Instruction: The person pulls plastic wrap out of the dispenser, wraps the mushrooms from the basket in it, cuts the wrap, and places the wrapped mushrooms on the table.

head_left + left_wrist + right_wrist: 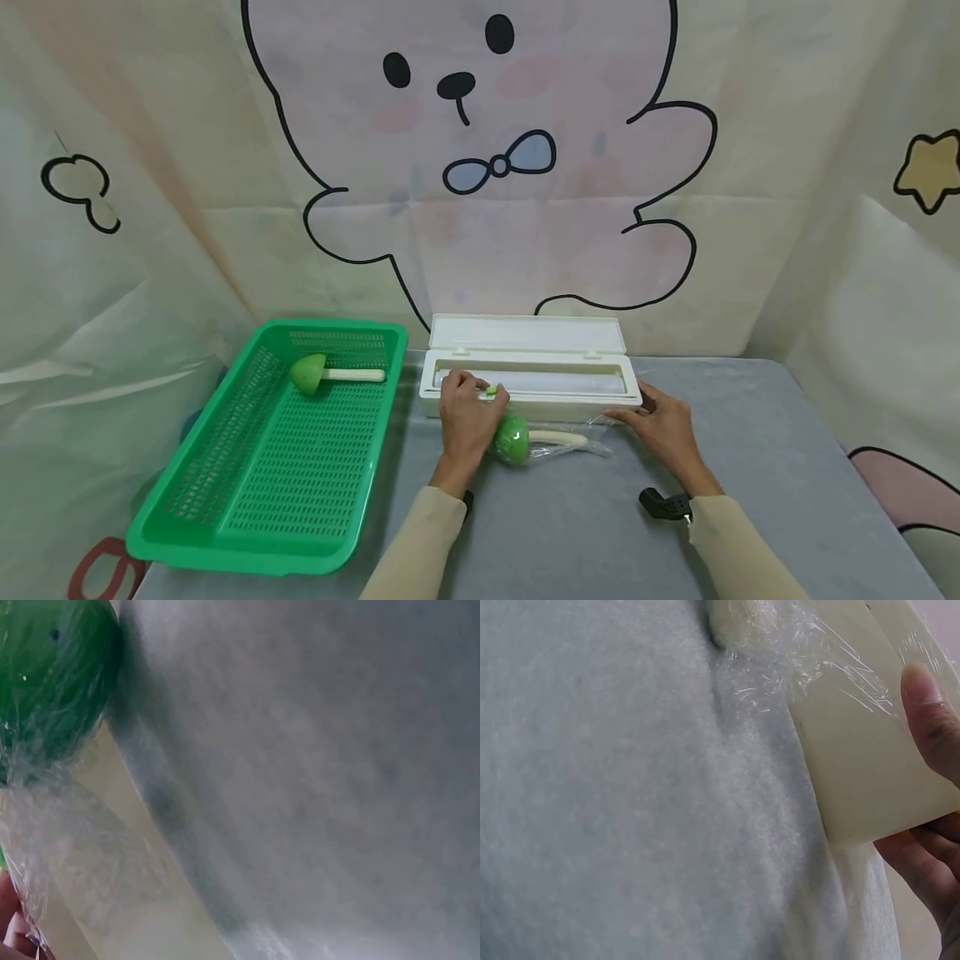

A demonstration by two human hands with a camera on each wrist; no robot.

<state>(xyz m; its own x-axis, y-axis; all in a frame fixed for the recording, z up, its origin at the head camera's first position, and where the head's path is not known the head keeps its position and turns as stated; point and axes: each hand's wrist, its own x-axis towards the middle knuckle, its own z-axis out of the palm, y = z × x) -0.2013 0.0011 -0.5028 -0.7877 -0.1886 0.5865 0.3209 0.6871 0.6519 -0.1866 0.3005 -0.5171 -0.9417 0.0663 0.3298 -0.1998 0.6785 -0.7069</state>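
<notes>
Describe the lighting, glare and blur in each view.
Head view: fairly even light, outlines clear, a soft shadow beside the green basket; left wrist view: soft and hazy, the grey cloth lacking crisp texture, the green cap dim under clear wrap; right wrist view: bright glints on the wrap, a soft shadow beside the white box.

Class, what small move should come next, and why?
Probably slide the green tab rightward along the front edge of the white box to cut the film: the left hand is at the tab, the right hand grips the box's right end, and film appears to run from the wrapped green-headed item to the box.
</notes>
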